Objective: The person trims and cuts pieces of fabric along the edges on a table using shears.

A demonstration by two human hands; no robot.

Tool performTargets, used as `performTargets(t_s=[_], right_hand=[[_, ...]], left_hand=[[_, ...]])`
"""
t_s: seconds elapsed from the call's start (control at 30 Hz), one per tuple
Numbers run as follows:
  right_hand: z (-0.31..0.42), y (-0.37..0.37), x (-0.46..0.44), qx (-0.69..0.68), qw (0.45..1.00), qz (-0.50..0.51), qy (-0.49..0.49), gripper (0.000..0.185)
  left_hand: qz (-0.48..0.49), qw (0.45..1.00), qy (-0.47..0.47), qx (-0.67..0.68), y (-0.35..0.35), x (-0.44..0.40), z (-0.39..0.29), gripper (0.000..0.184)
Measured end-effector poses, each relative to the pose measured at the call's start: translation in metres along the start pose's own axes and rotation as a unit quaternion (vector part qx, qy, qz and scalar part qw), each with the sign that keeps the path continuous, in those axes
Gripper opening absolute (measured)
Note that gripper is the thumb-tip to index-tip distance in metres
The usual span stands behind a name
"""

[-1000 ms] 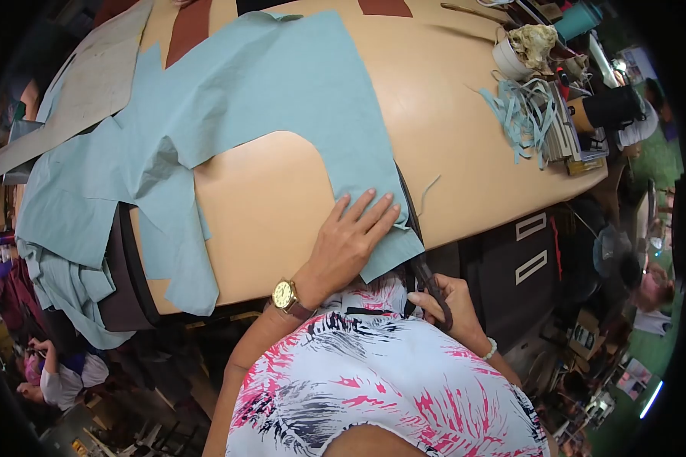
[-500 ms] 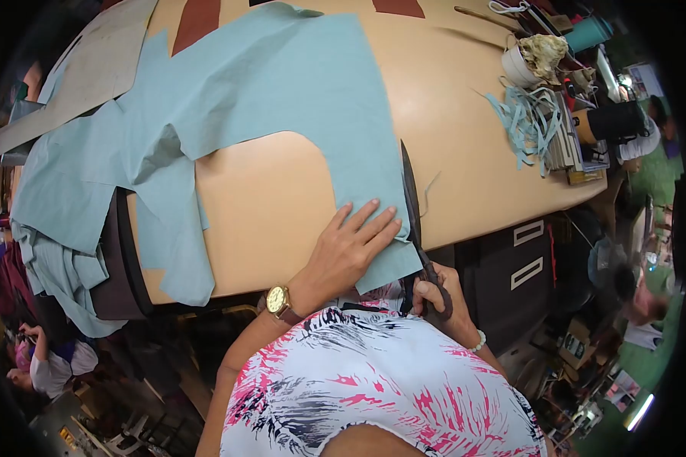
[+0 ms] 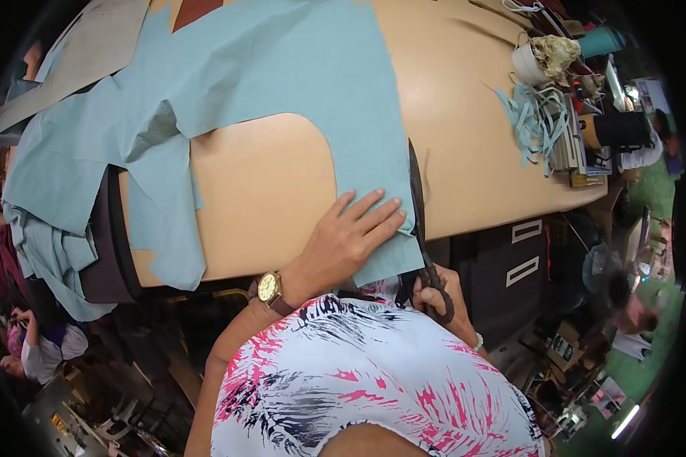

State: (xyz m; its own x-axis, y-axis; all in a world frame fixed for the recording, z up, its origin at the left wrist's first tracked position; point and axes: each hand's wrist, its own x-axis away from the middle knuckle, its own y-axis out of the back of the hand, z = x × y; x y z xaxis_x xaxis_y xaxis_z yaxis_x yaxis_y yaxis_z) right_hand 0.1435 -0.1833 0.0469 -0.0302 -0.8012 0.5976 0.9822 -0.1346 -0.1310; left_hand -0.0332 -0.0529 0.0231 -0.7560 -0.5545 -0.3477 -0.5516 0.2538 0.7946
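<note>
A large piece of pale blue-green cloth (image 3: pixel 282 80) lies over the table, with a curved opening cut into its near side. My left hand (image 3: pixel 348 236) rests flat on its narrow right-hand part, fingers spread, by a small fold near the edge. In my right hand (image 3: pixel 448 293) is a pair of dark scissors (image 3: pixel 416 194), fingers wrapped round the handles at the table's front edge. Their long blade points away from me along the right edge of the cloth. Whether the lower blade is under the cloth, I cannot tell.
The tan table (image 3: pixel 259 190) has a thin thread beside the scissors. On its right are cloth strips (image 3: pixel 537 126), a white cup (image 3: pixel 527 65), stacked books or papers (image 3: pixel 568 148) and a dark cylinder (image 3: pixel 623 130). A grey-beige sheet (image 3: pixel 84 61) covers the far left. Other people are around.
The view has shifted slightly, so the cloth and table appear higher. The scissors lie a little further right in view, still along the cloth's edge. My left hand stays flat on it.
</note>
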Motion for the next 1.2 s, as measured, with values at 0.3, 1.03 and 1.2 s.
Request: performTargets(t_s=[0.3, 1.03, 1.2], right_hand=[[-0.012, 0.004, 0.002, -0.04, 0.999, 0.003, 0.004, 0.037], [-0.007, 0.0, -0.001, -0.047, 0.999, -0.011, 0.013, 0.033], [-0.007, 0.001, 0.001, -0.04, 0.999, -0.014, 0.01, 0.031]], left_hand=[[0.01, 1.0, 0.005, 0.005, 0.0, 0.001, -0.001, 0.032], [0.022, 1.0, 0.008, 0.014, -0.002, 0.002, -0.005, 0.032], [0.024, 1.0, 0.01, 0.018, -0.003, 0.004, -0.005, 0.032]])
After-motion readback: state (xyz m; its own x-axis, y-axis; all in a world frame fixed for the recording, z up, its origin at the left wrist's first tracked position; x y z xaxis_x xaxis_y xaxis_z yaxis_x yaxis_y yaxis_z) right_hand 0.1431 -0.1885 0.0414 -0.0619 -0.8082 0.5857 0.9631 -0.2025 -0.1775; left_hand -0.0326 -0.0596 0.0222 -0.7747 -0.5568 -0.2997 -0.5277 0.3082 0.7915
